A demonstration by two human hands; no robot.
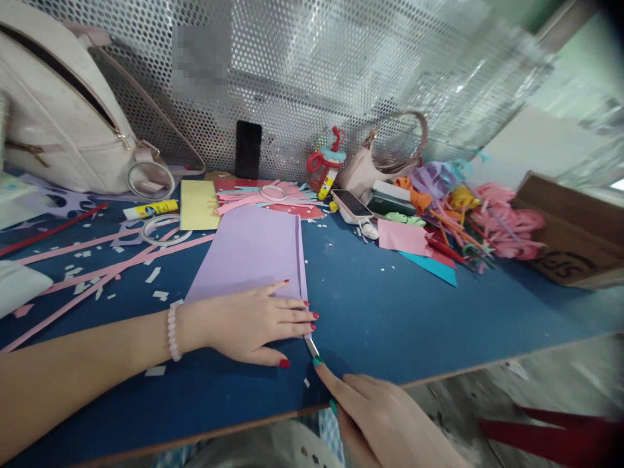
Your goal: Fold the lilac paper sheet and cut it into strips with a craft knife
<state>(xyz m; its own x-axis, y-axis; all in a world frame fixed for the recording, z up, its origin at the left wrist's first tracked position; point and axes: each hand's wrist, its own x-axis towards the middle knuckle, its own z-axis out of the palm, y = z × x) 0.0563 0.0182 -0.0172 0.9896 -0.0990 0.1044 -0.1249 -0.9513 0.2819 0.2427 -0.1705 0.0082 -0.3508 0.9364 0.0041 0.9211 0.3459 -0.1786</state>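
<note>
A sheet of lilac paper (253, 250) lies on the blue table, with a narrow strip (301, 260) along its right edge. My left hand (248, 322), with red nails and a pink bead bracelet, presses flat on the paper's near part, fingers stretched toward that edge. From the lower right comes my right hand (370, 409), with green nails, closed around a craft knife (312, 348). Only the knife's metal blade shows; its handle is hidden in the hand. The blade touches the near right corner of the paper, just beyond my left fingertips.
Pink paper strips (131, 260), a tape roll (163, 229) and a glue stick (151, 209) lie left. Behind are a yellow pad (199, 205), a black phone (248, 149) and a cup (329, 159). Paper flowers (507, 218) and a cardboard box (580, 227) stand right.
</note>
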